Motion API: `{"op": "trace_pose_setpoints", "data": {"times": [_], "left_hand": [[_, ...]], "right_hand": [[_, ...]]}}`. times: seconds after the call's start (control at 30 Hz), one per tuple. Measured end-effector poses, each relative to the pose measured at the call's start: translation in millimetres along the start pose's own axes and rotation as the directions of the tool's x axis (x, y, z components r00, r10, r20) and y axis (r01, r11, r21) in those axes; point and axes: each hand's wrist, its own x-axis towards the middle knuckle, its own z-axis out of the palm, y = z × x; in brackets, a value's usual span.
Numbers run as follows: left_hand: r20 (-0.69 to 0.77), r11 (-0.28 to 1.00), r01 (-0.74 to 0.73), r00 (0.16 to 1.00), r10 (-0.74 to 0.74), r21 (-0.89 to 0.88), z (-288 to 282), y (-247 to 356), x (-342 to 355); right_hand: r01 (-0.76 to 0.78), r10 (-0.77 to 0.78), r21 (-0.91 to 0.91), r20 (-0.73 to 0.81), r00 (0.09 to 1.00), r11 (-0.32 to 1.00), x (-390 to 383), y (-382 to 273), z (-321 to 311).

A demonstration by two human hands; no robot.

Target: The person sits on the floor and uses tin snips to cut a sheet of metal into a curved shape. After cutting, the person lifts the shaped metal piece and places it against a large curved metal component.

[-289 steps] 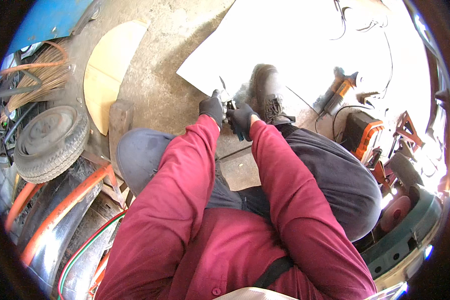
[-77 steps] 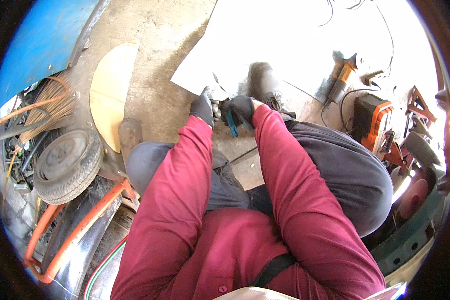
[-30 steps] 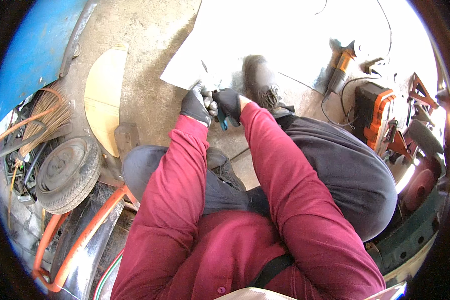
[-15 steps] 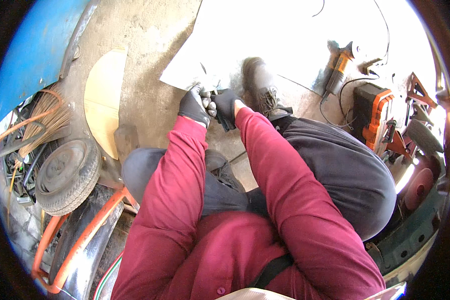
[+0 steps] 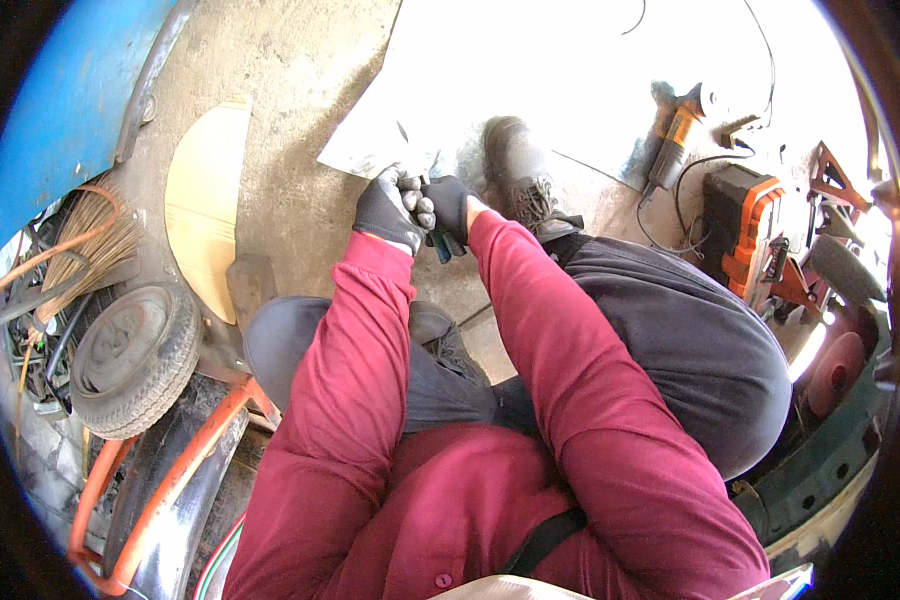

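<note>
My gloved left hand (image 5: 388, 210) is closed at the near edge of a large pale, shiny sheet (image 5: 365, 140), thumb on top and fingers curled beneath. Right beside it, my gloved right hand (image 5: 449, 203) is wrapped round a plier-like hand tool (image 5: 441, 246), whose two dark handles stick out below the fist. The tool's jaws lie up against the sheet's edge, mostly hidden by my fingers. A short dark mark or slit shows in the sheet just above my left hand. Glare washes out much of the sheet.
My boot (image 5: 518, 165) rests by the sheet. An orange angle grinder (image 5: 678, 140) with its cord lies to the right, near a black and orange toolbox (image 5: 745, 225). On the left are a cut cardboard piece (image 5: 208, 205), a wheel (image 5: 135, 355), a straw broom (image 5: 95, 245) and an orange tubular frame (image 5: 175, 485).
The tool's handles below my right fist now stand apart, where they were closer together. My hands have stayed at nearly the same spot on the sheet's edge.
</note>
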Motion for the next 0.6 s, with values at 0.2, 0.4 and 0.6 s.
{"op": "trace_pose_setpoints", "data": {"times": [0.2,0.4,0.6], "left_hand": [[-0.018,1.0,0.012,1.0,-0.012,0.001,-4,1,3],[0.003,1.0,0.005,1.0,-0.005,0.022,5,2,-2],[-0.008,0.996,-0.019,1.0,0.019,0.093,-14,3,8]], "right_hand": [[-0.288,0.143,0.875,0.251,0.957,0.39,-17,-46,-29],[-0.298,0.307,0.912,0.209,0.928,0.282,-4,-38,-13],[-0.396,0.114,0.915,0.403,0.908,-0.082,27,5,19]]}}
